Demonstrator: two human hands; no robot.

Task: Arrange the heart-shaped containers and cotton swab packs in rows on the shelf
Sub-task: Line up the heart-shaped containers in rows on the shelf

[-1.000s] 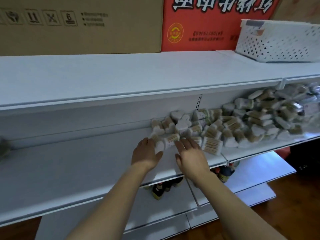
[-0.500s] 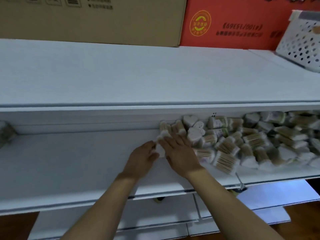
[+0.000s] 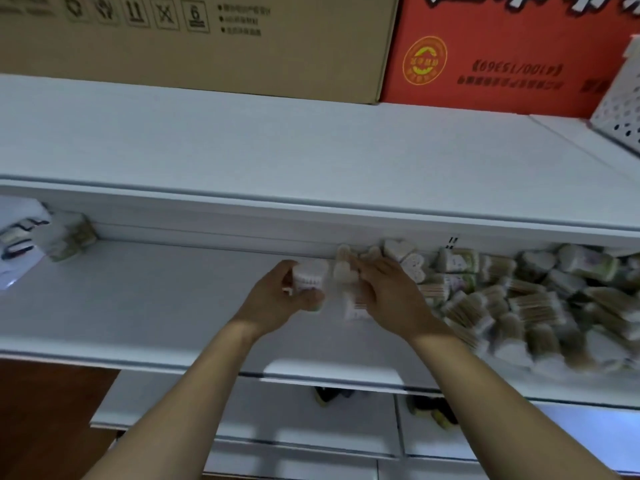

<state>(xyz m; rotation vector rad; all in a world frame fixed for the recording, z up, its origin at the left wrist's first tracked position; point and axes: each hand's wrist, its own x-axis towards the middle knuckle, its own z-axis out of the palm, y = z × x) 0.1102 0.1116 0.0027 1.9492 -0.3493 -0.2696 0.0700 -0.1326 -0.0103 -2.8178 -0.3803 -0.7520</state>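
Note:
A loose heap of heart-shaped containers and cotton swab packs (image 3: pixel 526 299) covers the right half of the white middle shelf (image 3: pixel 138 306). My left hand (image 3: pixel 277 299) grips one white cotton swab container (image 3: pixel 308 275) at the heap's left edge. My right hand (image 3: pixel 391 296) lies with fingers spread on another blurred pack (image 3: pixel 349 296) right beside it. White heart lids (image 3: pixel 412 265) show just behind my right fingers.
A brown cardboard box (image 3: pixel 194 43) and a red box (image 3: pixel 491 53) stand on the top shelf, with a white perforated basket (image 3: pixel 620 105) at far right. Some small packs (image 3: pixel 69 237) sit at the far left of the middle shelf. Lower shelves hold dark items (image 3: pixel 332 393).
The view has come closer to the shelf. My left hand has closed round a container and drawn it a little left of the heap; my right hand stays on the neighbouring pack.

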